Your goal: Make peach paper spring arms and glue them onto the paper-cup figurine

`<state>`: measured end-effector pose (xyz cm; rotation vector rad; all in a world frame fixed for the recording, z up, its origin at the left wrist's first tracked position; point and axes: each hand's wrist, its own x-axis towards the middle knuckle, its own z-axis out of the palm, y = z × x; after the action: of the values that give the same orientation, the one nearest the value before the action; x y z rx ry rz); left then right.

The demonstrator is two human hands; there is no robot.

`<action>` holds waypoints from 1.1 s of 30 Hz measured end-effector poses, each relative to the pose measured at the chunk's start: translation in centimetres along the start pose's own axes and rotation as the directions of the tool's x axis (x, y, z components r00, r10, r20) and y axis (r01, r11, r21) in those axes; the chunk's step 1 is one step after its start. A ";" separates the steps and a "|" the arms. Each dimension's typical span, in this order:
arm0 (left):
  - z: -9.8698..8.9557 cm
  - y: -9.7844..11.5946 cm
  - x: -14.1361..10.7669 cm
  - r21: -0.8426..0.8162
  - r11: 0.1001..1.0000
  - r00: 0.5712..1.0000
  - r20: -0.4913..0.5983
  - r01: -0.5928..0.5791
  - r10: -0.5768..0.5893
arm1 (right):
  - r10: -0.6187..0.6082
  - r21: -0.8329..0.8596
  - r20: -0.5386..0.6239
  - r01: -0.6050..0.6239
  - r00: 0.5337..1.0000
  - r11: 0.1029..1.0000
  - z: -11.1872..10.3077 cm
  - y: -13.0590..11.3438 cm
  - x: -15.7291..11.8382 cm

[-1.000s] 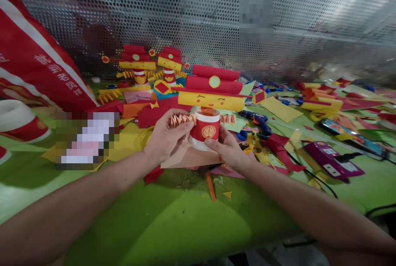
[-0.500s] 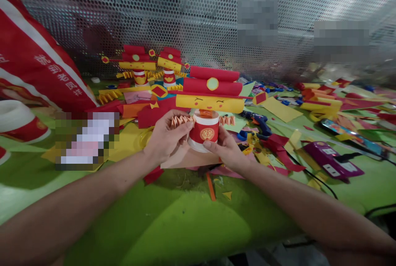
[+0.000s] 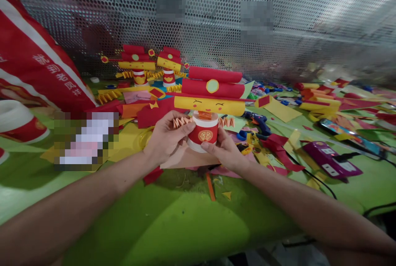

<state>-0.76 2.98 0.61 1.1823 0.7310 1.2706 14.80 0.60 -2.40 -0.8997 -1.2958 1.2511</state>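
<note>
A paper figure stands between my hands, its base a red and white paper cup [image 3: 203, 135] with a gold emblem. Above the cup sits a yellow rolled-paper face [image 3: 208, 106] under a red rolled-paper hat [image 3: 198, 87] with a pale disc. Folded orange strips stick out at both sides of the cup as arms. My left hand [image 3: 168, 136] is closed on the cup's left side, thumb at its upper edge beside the folded strip. My right hand [image 3: 227, 148] grips the lower right side, with its thumb on the front.
Two similar finished figures [image 3: 140, 68] stand behind at the left. A red bag [image 3: 43, 51] and a white-red cup roll [image 3: 21, 121] are at far left. Paper scraps, a blue glue gun [image 3: 260, 122], a purple power strip [image 3: 331, 158] and a phone [image 3: 352, 136] lie right.
The figure has turned and tilted slightly between my hands, its cup shifting a little left. Both hands keep their hold.
</note>
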 end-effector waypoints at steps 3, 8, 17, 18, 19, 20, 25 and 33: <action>0.0 0.1 0.0 0.001 1.000 1.000 -0.003 0.019 -0.019 | 0.011 -0.009 -0.008 -0.011 1.000 1.000 0.1 -0.2 0.0; 0.2 0.5 0.2 -0.042 0.997 0.998 -0.030 0.060 -0.061 | 0.051 0.050 0.002 -0.051 0.999 0.997 0.3 -0.6 0.2; 0.0 0.0 0.4 -0.043 0.995 0.996 -0.011 0.092 -0.093 | 0.025 0.191 -0.068 -0.012 0.997 0.982 -0.7 0.6 1.1; 0.1 -0.2 0.4 -0.037 0.994 0.994 -0.004 0.107 -0.108 | 0.019 0.195 -0.066 -0.006 0.998 0.981 -0.7 0.6 1.1; 0.1 -0.4 0.4 -0.038 0.991 0.992 -0.001 0.127 -0.127 | 0.012 0.196 -0.059 0.000 0.998 0.981 -0.7 0.6 1.1; 0.2 -0.6 0.3 -0.045 0.988 0.989 0.006 0.149 -0.149 | 0.006 0.193 -0.047 0.003 0.999 0.981 -0.7 0.5 1.1; 0.7 -0.9 -0.2 -0.082 0.968 0.968 0.097 0.239 -0.231 | 0.030 0.118 -0.028 -0.026 0.999 0.993 0.0 -0.3 0.7; 1.1 -0.6 -0.3 -0.039 0.981 0.981 0.042 0.192 -0.191 | 0.025 0.125 -0.064 -0.017 0.998 0.992 -0.8 0.0 1.1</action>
<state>0.43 2.52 0.30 1.0719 0.7671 1.0955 15.44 1.85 -2.26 -0.8598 -1.1464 1.2942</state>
